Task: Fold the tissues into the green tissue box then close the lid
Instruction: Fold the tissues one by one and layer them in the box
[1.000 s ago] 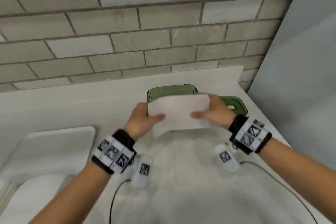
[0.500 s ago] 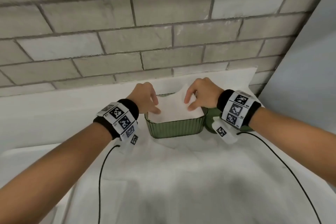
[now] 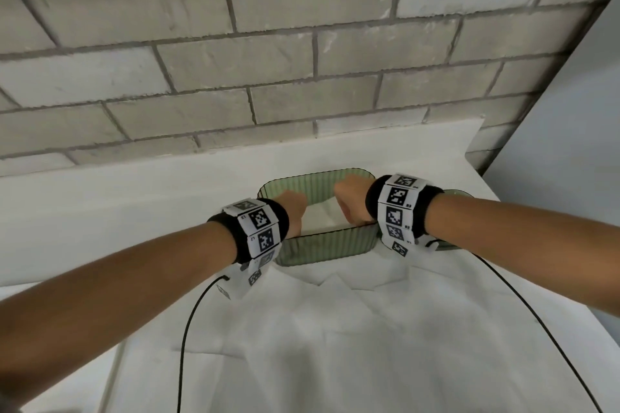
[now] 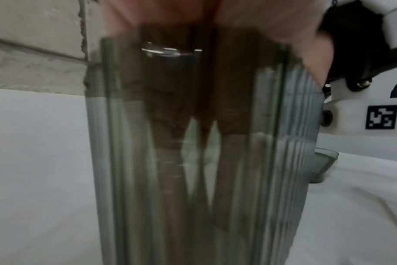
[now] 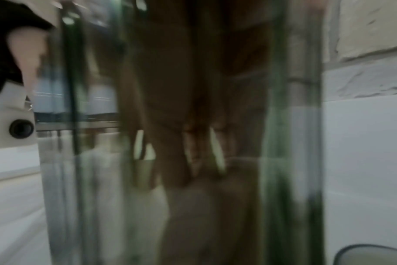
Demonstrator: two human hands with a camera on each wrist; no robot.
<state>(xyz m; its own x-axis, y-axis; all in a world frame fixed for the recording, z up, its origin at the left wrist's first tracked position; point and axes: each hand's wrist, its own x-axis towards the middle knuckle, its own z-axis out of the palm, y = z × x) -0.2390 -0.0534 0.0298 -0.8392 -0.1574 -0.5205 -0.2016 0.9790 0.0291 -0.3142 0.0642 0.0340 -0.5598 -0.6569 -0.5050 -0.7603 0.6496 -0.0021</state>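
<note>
The green ribbed translucent tissue box (image 3: pixel 322 246) stands open on the white cloth. Both my hands are down inside it. My left hand (image 3: pixel 296 211) is at the box's left end and my right hand (image 3: pixel 350 208) at its right end. A folded white tissue (image 3: pixel 318 220) lies low in the box between them. In the left wrist view, blurred fingers (image 4: pixel 168 125) point straight down behind the box wall (image 4: pixel 107 161). The right wrist view shows straight fingers (image 5: pixel 177 143) reaching down behind the wall (image 5: pixel 283 179). The green lid (image 3: pixel 453 194) lies to the right of the box, mostly hidden by my right wrist.
A white cloth (image 3: pixel 335 345) covers the table in front of the box. A brick wall (image 3: pixel 268 77) and a white ledge (image 3: pixel 167 184) stand close behind it. A grey panel (image 3: pixel 570 144) closes off the right side. Black cables (image 3: pixel 184 345) trail from both wrists.
My hands carried the folded tissue from above the cloth to the top of the box. They have now pushed it down inside and sunk in with it.
</note>
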